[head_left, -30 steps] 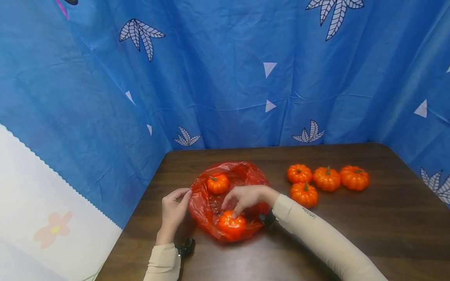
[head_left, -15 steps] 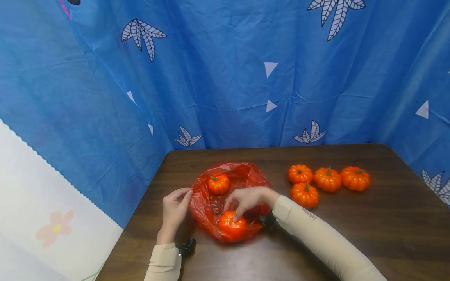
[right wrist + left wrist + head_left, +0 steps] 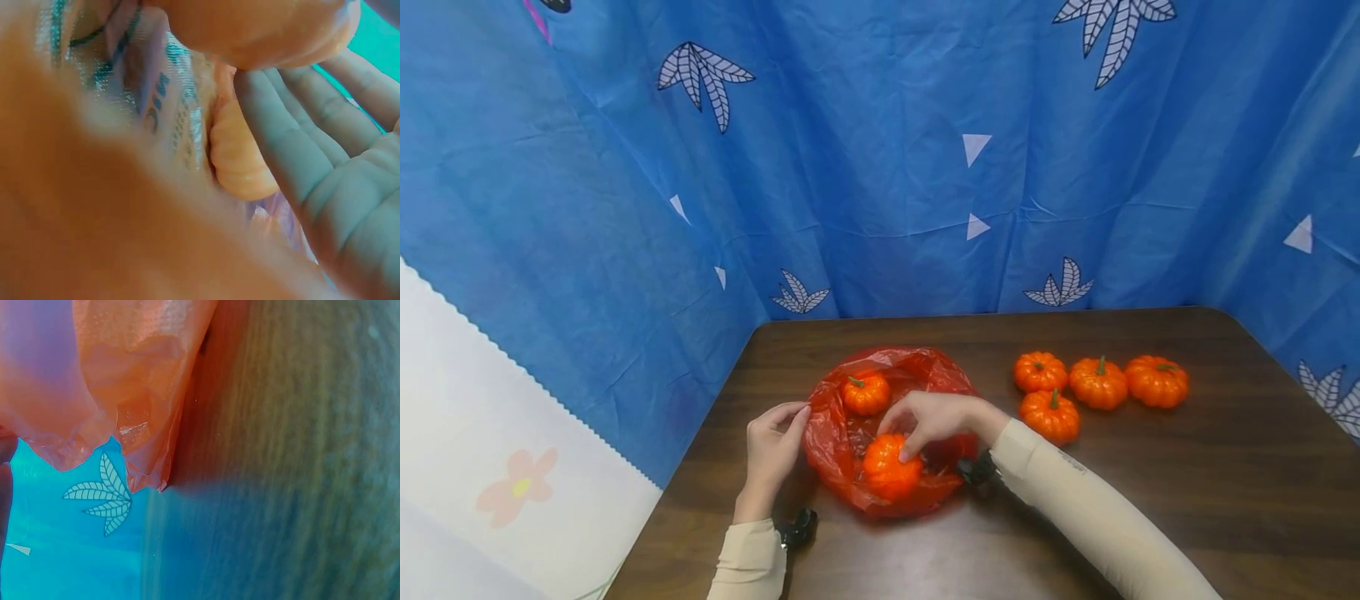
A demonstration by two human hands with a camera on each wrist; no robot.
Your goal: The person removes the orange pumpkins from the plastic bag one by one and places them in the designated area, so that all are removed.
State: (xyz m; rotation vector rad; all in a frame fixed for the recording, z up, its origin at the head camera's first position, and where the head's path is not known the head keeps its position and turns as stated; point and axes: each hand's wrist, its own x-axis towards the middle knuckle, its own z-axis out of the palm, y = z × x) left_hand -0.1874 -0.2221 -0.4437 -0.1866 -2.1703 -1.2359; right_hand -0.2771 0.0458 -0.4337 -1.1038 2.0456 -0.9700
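Note:
A red plastic bag (image 3: pixel 835 450) lies with its mouth spread wide on the table. My left hand (image 3: pixel 773 442) pinches the bag's left rim between thumb and fingers; the left wrist view shows the bag's thin, translucent side (image 3: pixel 137 381). Over the bag's near part, my right hand (image 3: pixel 931 418) grips a small orange pumpkin (image 3: pixel 889 471) by its side. In the right wrist view the held pumpkin (image 3: pixel 262 31) touches the fingertips. A second pumpkin with a green stem (image 3: pixel 866 393) sits inside the bag at the back left, apart from the right hand.
Several more orange pumpkins (image 3: pixel 1097 383) stand in a group on the brown wooden table (image 3: pixel 1150 500), to the right of the bag. The right sleeve (image 3: pixel 1090 500) passes in front of them. A blue curtain (image 3: pixel 880 208) hangs behind the table.
The pumpkin in my right hand has risen slightly and tilted out from behind the bag's near rim. My right hand moved up a little with it. The left hand stays on the rim.

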